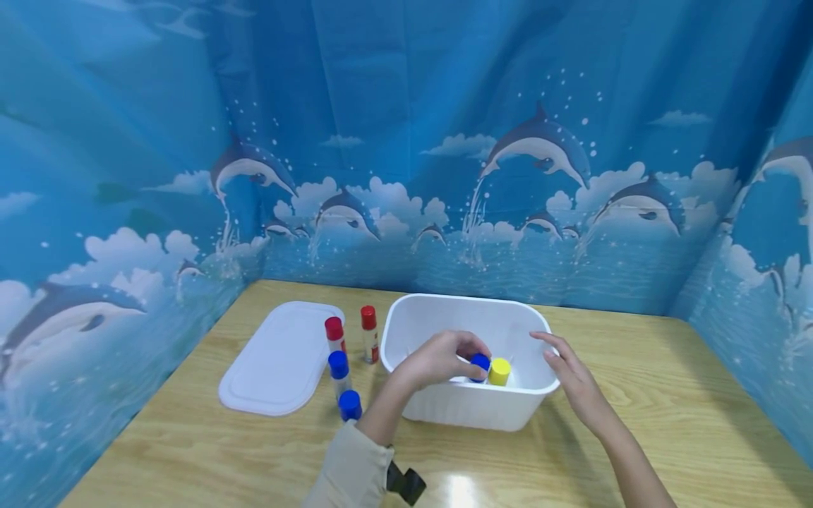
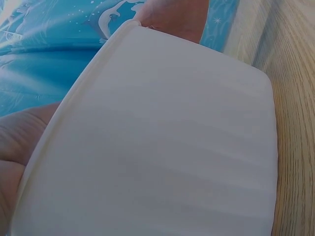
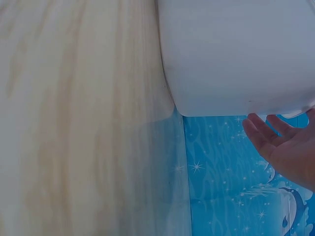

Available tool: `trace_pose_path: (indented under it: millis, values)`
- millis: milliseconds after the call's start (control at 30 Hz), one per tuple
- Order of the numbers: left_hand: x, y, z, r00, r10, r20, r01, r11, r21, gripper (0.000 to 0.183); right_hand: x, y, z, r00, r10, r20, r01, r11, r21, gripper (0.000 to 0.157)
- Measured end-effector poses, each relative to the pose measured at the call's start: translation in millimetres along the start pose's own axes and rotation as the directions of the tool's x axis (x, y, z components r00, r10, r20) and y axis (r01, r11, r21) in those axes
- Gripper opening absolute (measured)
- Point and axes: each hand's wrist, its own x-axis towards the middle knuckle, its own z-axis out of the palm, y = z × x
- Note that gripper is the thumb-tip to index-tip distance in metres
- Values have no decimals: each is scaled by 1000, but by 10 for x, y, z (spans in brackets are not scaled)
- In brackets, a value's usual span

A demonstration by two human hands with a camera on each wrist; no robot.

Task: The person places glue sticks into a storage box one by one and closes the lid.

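A white plastic bin (image 1: 460,409) stands on the table, with a blue-capped glue stick (image 1: 479,367) and a yellow-capped one (image 1: 500,372) upright inside, side by side. My left hand (image 1: 441,358) reaches over the near rim and pinches the blue cap between thumb and fingers. In the left wrist view the bin's wall (image 2: 162,128) hides the held stick. At the bin's right end is my right hand (image 1: 574,381), fingers spread loosely by the rim and holding nothing. The right wrist view shows its fingers (image 3: 266,135) extended close to the bin's edge.
Left of the bin stand two red-capped glue sticks (image 1: 370,335) and two blue-capped ones (image 1: 340,374), partly near my left forearm. A white lid (image 1: 279,360) lies flat farther left. A dolphin-print curtain (image 1: 406,141) surrounds the wooden table (image 1: 648,395).
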Motion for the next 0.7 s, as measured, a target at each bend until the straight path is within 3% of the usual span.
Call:
trace_pose_path:
  millis: [700]
  values:
    - [-18, 3, -3, 999, 24, 21, -24, 1000, 0, 25, -9, -18, 18, 999, 40, 15, -41, 999, 27, 42]
